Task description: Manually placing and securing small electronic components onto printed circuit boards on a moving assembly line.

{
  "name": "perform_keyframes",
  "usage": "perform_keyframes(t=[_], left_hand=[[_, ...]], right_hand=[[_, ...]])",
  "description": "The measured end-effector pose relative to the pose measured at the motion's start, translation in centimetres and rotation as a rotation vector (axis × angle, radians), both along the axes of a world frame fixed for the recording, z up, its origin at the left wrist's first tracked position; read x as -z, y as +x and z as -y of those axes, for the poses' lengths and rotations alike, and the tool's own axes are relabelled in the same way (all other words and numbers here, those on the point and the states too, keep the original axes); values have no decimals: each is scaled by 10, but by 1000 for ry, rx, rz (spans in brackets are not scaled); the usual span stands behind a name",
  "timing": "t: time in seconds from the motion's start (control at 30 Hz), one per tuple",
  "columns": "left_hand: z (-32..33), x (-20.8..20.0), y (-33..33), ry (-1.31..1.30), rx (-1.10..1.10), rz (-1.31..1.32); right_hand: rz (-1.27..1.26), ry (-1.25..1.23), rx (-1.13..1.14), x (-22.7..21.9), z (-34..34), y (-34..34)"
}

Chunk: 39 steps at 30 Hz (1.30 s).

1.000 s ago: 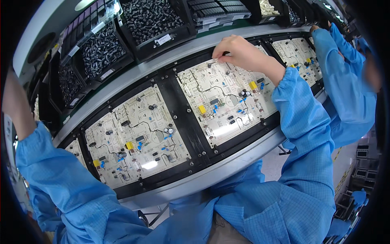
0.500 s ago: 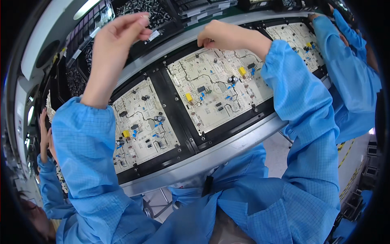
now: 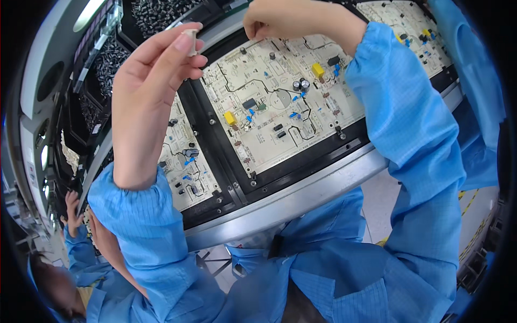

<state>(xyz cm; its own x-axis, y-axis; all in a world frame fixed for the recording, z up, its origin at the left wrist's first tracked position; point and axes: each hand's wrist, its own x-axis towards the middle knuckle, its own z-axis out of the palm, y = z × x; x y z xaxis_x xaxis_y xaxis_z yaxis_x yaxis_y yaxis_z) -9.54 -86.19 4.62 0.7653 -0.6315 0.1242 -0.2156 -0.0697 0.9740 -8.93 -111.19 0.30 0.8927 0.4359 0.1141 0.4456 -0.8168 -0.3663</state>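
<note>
My left hand (image 3: 153, 81) is raised over the left part of the line, its thumb and fingers pinching a small white plastic part (image 3: 191, 44). Below and right of it lies the middle circuit board (image 3: 264, 156), a pale board carrying yellow blocks, black capacitors and small blue components. At this board's far edge is my right hand (image 3: 293, 20), with its fingers curled down close to the surface. Whatever those fingers hold, if anything, is hidden. Partly behind my left forearm sits another populated circuit board (image 3: 180, 142).
Black bins of small dark components (image 3: 161, 16) stand beyond the boards at the far left. A metal rail (image 3: 301, 185) runs along the near side. A third board (image 3: 396, 21) lies at the right, near a co-worker's blue sleeve (image 3: 474, 81). Another co-worker's hand (image 3: 72, 212) shows at left.
The view has shifted, so the boards sit farther left and higher. My left hand has come nearer the middle board, and its white part shows more clearly. My right hand stays at the board's far edge.
</note>
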Motion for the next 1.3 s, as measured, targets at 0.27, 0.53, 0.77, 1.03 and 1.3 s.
perform_keyframes(t=[0.27,0.53,0.77,1.03,1.3], left_hand=[[-11,17,3,-123,34,-19],[-13,10,10,-29,-8,52],[8,-4,38,37,-23,204],[77,7,53,129,90,251],[146,24,57,307,201,247]], right_hand=[[97,-82,7,7,-3,-7],[63,-2,6,-6,-5,-21],[57,-44,-36,-2,0,-2],[151,45,-8,12,33,-2],[301,151,375,-25,121,-43]])
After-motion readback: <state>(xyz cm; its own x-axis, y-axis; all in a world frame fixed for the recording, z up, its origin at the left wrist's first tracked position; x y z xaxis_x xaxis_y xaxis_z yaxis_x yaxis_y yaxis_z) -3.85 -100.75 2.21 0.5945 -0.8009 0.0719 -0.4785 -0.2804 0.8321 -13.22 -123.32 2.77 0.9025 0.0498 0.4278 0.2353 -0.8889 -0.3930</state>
